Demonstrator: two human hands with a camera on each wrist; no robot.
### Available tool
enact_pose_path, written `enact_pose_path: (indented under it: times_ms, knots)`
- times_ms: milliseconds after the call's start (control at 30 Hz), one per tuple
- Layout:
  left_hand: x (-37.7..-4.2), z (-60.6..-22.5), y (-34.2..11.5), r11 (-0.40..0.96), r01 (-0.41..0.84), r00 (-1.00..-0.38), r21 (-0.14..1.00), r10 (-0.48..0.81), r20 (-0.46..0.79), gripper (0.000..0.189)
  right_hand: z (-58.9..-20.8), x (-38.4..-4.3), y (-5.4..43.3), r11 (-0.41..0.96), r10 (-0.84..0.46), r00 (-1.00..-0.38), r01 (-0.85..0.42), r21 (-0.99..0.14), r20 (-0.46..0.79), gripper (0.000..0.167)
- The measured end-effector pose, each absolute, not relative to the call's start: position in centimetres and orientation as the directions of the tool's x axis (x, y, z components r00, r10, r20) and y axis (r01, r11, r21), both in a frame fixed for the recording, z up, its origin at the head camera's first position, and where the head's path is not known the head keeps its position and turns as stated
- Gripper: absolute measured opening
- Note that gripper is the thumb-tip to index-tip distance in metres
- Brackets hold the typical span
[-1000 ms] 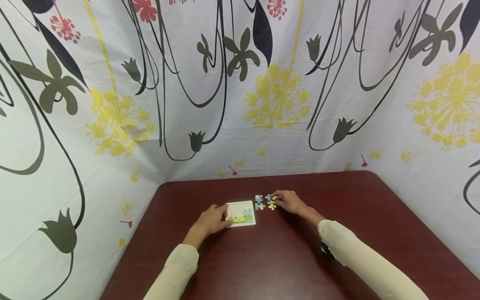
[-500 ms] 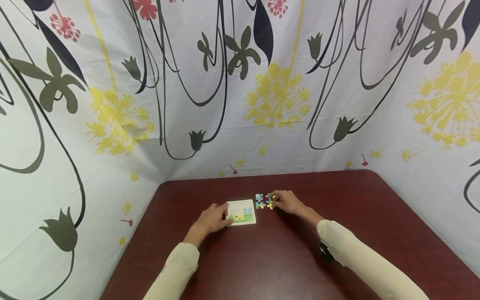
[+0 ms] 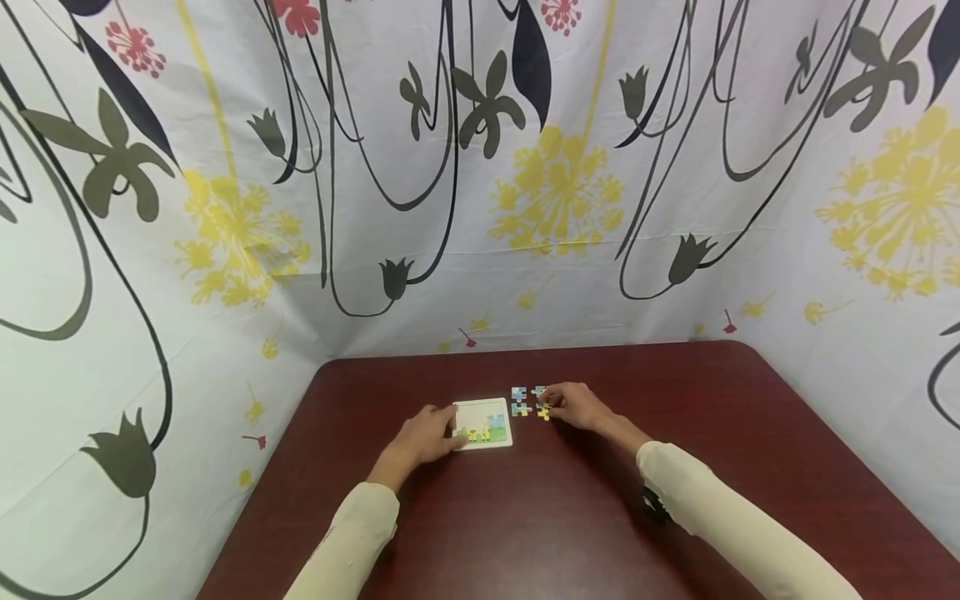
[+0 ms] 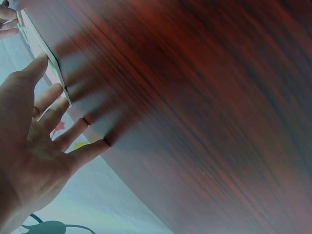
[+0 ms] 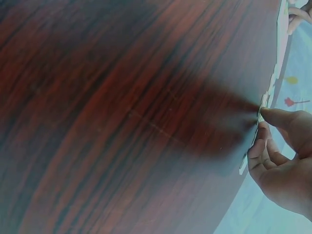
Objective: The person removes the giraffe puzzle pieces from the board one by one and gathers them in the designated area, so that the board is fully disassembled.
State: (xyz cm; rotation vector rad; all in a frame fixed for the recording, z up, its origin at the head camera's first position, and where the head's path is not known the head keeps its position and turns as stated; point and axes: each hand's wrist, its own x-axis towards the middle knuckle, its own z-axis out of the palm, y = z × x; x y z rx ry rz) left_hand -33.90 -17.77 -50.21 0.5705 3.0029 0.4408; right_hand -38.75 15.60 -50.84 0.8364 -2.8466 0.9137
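A white puzzle board (image 3: 474, 414) lies on the table, with picture pieces filling its lower and right parts. My left hand (image 3: 423, 435) rests at its left side, thumb near the front corner, fingers spread and fairly straight in the left wrist view. To the right of the board lie several loose jigsaw pieces, among them a blue one (image 3: 518, 393) and a blue-yellow one (image 3: 520, 410). My right hand (image 3: 576, 405) is over the right-hand pieces. Its thumb and curled fingers pinch a jigsaw piece (image 5: 263, 101), mostly hidden by the fingertips.
A dark red-brown wooden table (image 3: 495, 517) carries everything. Its far edge meets a white curtain (image 3: 465, 250) with flower print, which also runs along both sides. A dark object (image 3: 655, 505) shows under the right sleeve.
The right fingers shift slightly over the right-hand pieces, and the upper of these shows more now. The left hand and the board stay in place; the head view moves a little.
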Motion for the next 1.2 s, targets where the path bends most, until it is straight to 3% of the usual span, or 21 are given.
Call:
enact_pose_path:
  times_ms: [300, 700, 967, 1200]
  knots:
    - [-33.7, -50.2, -17.9, 0.891, 0.351, -0.93, 0.289, 0.367, -0.001, 0.033, -51.1, -39.0, 15.3, 0.663, -0.486, -0.847, -0.518, -0.54, 0.216, 0.021]
    - [-33.9, -50.3, -18.0, 0.897, 0.343, -0.933, 0.278, 0.36, -0.008, 0.033, -51.0, -39.0, 12.3, 0.574, -0.556, -0.788, -0.593, -0.565, 0.263, 0.022]
    - [-34.0, -50.4, -17.9, 0.894, 0.343, -0.933, 0.29, 0.359, -0.003, 0.033, -51.0, -38.8, 10.1, 0.563, -0.556, -0.795, -0.575, -0.594, 0.242, 0.022]
    - [-34.1, -50.4, -17.8, 0.895, 0.344, -0.932, 0.283, 0.363, -0.014, 0.034, -51.1, -38.8, 8.7, 0.539, -0.606, -0.757, -0.616, -0.575, 0.244, 0.021]
